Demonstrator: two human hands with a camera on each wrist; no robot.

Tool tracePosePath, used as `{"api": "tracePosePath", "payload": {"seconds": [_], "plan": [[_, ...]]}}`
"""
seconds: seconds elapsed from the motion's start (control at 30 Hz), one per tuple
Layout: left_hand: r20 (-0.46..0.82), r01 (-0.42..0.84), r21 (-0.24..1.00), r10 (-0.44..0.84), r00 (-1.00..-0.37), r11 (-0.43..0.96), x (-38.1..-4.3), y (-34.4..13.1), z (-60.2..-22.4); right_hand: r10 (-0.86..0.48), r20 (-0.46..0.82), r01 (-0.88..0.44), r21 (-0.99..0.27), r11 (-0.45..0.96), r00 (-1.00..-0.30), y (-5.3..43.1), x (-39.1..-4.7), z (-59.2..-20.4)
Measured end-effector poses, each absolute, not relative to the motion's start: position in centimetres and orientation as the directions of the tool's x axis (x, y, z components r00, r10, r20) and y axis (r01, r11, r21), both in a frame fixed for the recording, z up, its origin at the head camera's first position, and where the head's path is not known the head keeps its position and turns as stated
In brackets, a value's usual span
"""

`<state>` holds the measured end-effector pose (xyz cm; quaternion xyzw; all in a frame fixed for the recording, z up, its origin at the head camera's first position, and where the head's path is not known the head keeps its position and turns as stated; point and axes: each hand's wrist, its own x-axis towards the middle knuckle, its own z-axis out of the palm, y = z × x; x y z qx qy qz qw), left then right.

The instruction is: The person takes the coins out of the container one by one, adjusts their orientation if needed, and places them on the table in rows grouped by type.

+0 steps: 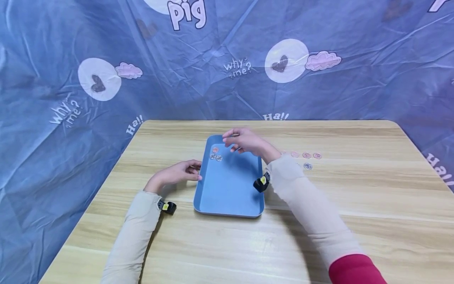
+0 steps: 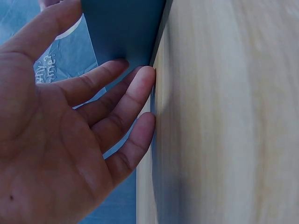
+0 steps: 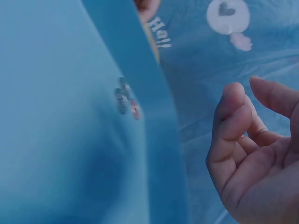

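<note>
A light-blue rectangular tray rests on the table. Three small round shiny pieces lie inside near its far left corner: a pink one and two silvery ones. Beside the tray's left wall is my left hand, its thumb at the rim and its relaxed fingers against the outer side. My right hand hovers over the tray's far end. Its fingers are loosely bent, and a gap shows between thumb and fingertips with nothing in it.
On the table right of the tray lie several more round pieces, a row of pink ones with a silvery one nearer; the right arm partly hides them. Behind the wooden table hangs a blue printed cloth.
</note>
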<state>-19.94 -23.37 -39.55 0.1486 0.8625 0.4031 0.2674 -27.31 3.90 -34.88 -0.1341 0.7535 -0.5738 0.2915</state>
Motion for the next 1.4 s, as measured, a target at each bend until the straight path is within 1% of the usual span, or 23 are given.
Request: {"api": "tracePosePath", "payload": {"seconds": [0.23, 0.7, 0.87, 1.03, 1.4], "plan": [[-0.340, 0.045, 0.778, 0.480, -0.809, 0.627, -20.0, -23.4, -39.6, -0.493, -0.312, 0.182, -0.938, 0.294, -0.812, 2.4, -27.7, -37.4], [-0.342, 0.037, 0.780, 0.476, -0.810, 0.624, -20.1, -23.5, -39.6, -0.429, -0.341, 0.170, -0.906, 0.388, -0.837, 0.4, -27.8, -40.2], [-0.351, 0.025, 0.779, 0.467, -0.812, 0.627, -20.1, -23.5, -39.5, -0.421, -0.330, 0.152, -0.903, 0.402, -0.845, 0.2, -27.7, -40.6], [-0.353, 0.018, 0.783, 0.468, -0.810, 0.621, -20.1, -23.5, -39.4, -0.416, -0.323, 0.118, -0.887, 0.446, -0.850, 0.2, -27.7, -40.6], [-0.355, 0.018, 0.781, 0.467, -0.810, 0.624, -20.2, -23.4, -39.5, -0.436, -0.322, 0.074, -0.865, 0.496, -0.840, 0.1, -27.6, -40.7]]}}
